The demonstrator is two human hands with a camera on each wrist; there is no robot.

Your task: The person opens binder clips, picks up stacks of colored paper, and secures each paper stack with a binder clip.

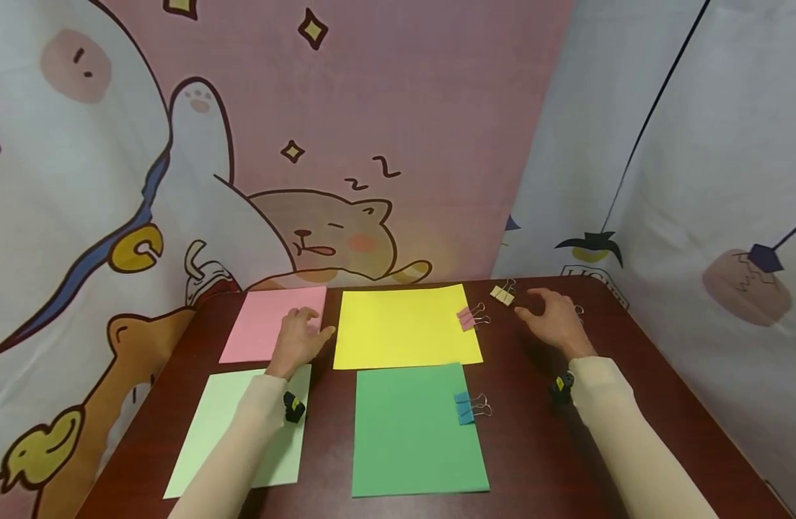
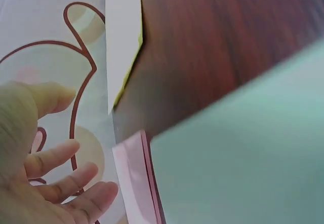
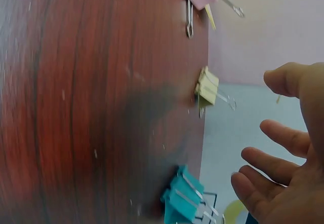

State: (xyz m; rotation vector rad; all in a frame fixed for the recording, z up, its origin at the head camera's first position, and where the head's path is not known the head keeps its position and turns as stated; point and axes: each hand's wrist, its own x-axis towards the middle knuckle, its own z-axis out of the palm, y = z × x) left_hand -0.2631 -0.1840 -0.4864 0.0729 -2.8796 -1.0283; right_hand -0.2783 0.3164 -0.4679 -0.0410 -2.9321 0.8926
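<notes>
The spread left hand (image 1: 298, 342) seemingly hovers above pink paper (image 1: 258, 328); the spread right hand (image 1: 555, 321) hovers right of a cream clip (image 1: 502, 295).

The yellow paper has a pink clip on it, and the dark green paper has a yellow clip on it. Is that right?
Not quite: the dark green paper has a blue clip, as the head view shows. The yellow paper does have a pink clip.
</notes>
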